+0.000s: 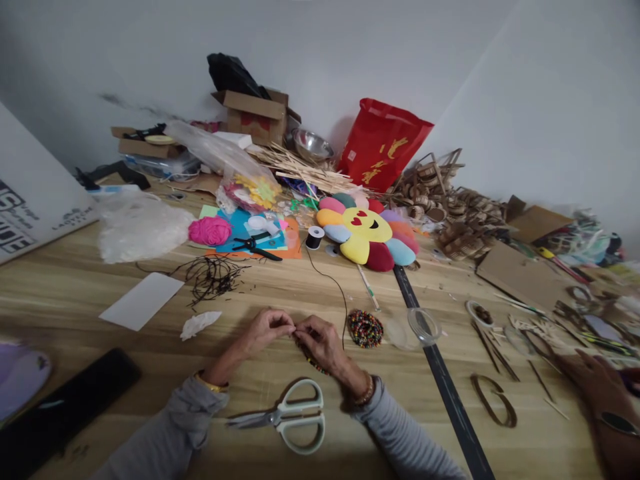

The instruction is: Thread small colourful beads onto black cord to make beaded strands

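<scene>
My left hand point(267, 329) is closed in a pinch, its fingertips meeting those of my right hand point(320, 341) above the wooden table. What the left fingertips hold is too small to make out. From the right hand's pinch a strand of multicoloured beads point(316, 364) runs down beneath the palm, partly hidden. To the right lies a coiled pile of beaded strands point(365, 329). A black cord point(333, 275) trails from a spool point(315, 237) toward my right hand. White-handled scissors point(280, 418) rest just in front of my wrists, blades pointing left.
Left are tangled black cord point(213, 277), a white card point(143, 301) and a crumpled tissue point(200, 325). Pliers point(256, 248), pink yarn point(210, 231) and a flower cushion point(370, 230) lie beyond. A clear tape roll point(424, 327) sits right. Another person's hand point(595, 383) is at far right.
</scene>
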Available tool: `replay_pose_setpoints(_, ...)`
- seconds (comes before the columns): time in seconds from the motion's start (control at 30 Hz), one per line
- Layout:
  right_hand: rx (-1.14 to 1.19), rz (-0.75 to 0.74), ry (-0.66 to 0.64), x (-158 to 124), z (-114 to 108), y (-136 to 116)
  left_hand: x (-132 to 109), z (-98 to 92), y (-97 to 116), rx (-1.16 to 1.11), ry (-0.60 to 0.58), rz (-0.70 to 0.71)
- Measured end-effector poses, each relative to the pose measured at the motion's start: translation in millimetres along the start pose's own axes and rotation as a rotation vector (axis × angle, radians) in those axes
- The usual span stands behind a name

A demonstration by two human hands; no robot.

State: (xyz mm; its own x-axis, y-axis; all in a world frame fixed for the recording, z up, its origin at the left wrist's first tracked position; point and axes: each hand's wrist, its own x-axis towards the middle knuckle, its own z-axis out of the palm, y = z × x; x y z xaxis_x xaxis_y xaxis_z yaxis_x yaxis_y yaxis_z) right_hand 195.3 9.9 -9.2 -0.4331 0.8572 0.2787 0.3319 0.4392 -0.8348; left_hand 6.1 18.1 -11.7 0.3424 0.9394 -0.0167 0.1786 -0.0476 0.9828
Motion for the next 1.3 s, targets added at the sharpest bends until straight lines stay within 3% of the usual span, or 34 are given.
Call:
replay_pose_setpoints(0.2, -0.133, -0.182, 0.035, -4.9, -1.0, 0.4, 0.4, -0.6, -1.4, 0.014, 0.066, -0.020)
replay_pose_setpoints(0.3, -0.134, -0.186, 0.073, -4.7, -1.7, 2.8, 2.1, -3.3, -3.0, 0.043, 0.193, 0.007)
replay_pose_setpoints(0.4, -0.106, -0.154, 0.113, -3.4, -2.1, 5.7, 2.6, -4.5, -1.9, 0.124, 0.237, 0.068)
replay_pose_setpoints(0.63, -0.091, -0.090, 0.174, -1.1, -2.4, 9.2, -1.5, 3.8, -0.4, 0.365, 0.141, 0.200)
replay_pose_setpoints(0.87, -0.069, -0.082, 0.184, 0.6, -3.4, 11.9, -8.5, 11.7, -15.9, 0.265, 0.031, 0.112)
replay_pose_setpoints(1.03, -0.069, -0.069, 0.189, 1.6, -5.3, 13.2, -11.3, 12.0, -10.4, 0.209, -0.068, 0.079)
replay_pose_setpoints(1.3, -0.080, -0.025, 0.189, 4.4, -6.8, 12.5, -14.7, 14.6, -10.2, 0.163, -0.132, 0.111)
